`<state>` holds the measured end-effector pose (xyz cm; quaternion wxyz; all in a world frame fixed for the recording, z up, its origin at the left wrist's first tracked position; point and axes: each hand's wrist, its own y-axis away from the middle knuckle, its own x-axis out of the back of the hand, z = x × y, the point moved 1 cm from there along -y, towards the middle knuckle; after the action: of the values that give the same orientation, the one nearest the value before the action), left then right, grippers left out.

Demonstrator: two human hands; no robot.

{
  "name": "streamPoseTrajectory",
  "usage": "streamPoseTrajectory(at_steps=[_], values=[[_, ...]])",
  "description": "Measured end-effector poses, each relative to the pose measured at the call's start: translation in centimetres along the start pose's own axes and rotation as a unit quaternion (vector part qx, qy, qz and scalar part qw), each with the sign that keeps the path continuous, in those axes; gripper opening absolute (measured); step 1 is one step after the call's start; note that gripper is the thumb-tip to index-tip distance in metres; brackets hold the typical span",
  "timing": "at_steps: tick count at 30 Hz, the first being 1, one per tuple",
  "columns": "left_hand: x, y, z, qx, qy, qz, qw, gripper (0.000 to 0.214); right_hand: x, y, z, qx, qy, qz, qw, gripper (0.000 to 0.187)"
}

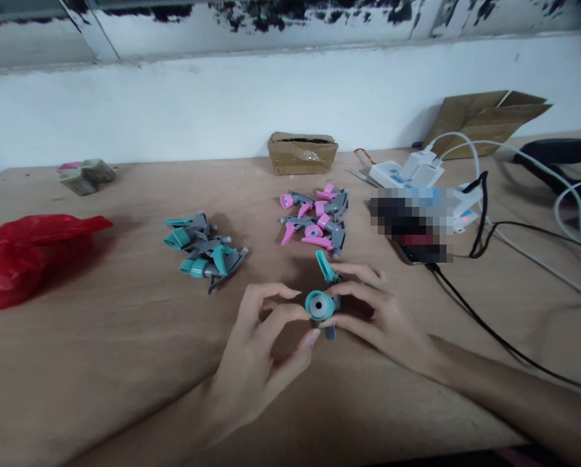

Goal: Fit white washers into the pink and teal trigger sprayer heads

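Both hands meet over the wooden table (pixel 124 337) on one teal and grey spray-trigger head (pixel 321 299). My right hand (pixel 375 311) wraps its fingers round the grey body, with the teal trigger lever sticking up behind. My left hand (pixel 265 344) pinches the round teal collar at the front between thumb and fingertips. A pile of teal and grey trigger heads (pixel 203 250) lies to the left. A pile of pink and grey ones (pixel 317 220) lies just behind my hands.
A red plastic bag (pixel 27 250) lies at the left edge. At the back stand a small cardboard box (pixel 302 153), a larger open one (pixel 485 120) and a small block (pixel 86 175). A white power strip (pixel 417 175) with white and black cables (pixel 489 324) covers the right side.
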<state>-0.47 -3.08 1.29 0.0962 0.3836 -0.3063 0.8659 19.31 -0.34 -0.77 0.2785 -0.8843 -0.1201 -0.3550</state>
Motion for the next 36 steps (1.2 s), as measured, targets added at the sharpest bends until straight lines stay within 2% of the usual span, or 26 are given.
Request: streamPoseTrajectory(at_steps=[7, 16, 36], values=[[0.02, -0.11, -0.14, 0.009, 0.016, -0.035, 0.999, 0.017, 0.06, 0.09, -0.43, 0.016, -0.002, -0.004, 1.000, 0.015], [-0.36, 0.01, -0.15, 0.018, 0.041, -0.042, 0.998, 0.017, -0.18, 0.36, -0.51, 0.036, -0.002, 0.003, 0.999, 0.018], [-0.01, 0.18, 0.42, 0.008, 0.027, -0.036, 0.999, 0.023, -0.04, 0.10, -0.46, 0.012, 0.009, -0.016, 1.000, 0.017]])
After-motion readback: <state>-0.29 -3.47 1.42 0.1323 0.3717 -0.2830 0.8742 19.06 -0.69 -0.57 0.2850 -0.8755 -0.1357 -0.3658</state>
